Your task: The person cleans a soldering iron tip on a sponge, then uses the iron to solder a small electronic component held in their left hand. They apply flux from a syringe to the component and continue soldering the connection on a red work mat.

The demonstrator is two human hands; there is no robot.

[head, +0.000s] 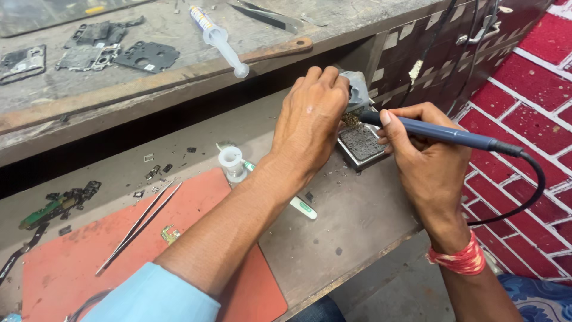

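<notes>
Right hand (426, 158) is wrapped around the blue soldering iron (444, 132), fingers closed on the handle like a pen grip, thumb along the top, and I can see the tip end pointing left into the gap under my left hand (310, 122). The tip itself is hidden there, so I can't tell what it touches. The left hand is curled down over a grey stand (359, 90), fingertips closed on its top edge; how tightly it is gripped I can't tell. Just below both hands sits a small square metal tray with a dark pad (361, 144) in it, with a tuft of brass-coloured wool showing just above it, right beside the iron's front end. From the iron's rear a black cable (531, 185) loops down past my right wrist, which wears a red thread band (457, 260). Moving outward on the lower bench (351, 223): a white syringe with a green label (298, 204) lies partly under my left forearm, its wide end near a small white cap. Further left there's an orange mat (71, 262) with tweezers (140, 225) lying diagonally across it and a small gold-coloured metal part (170, 234) just beside them. A green circuit strip (50, 210) rests at the far left. Up on the upper shelf, a clear syringe (219, 40) and dark phone frame pieces (95, 48) lie well apart from my hands.
</notes>
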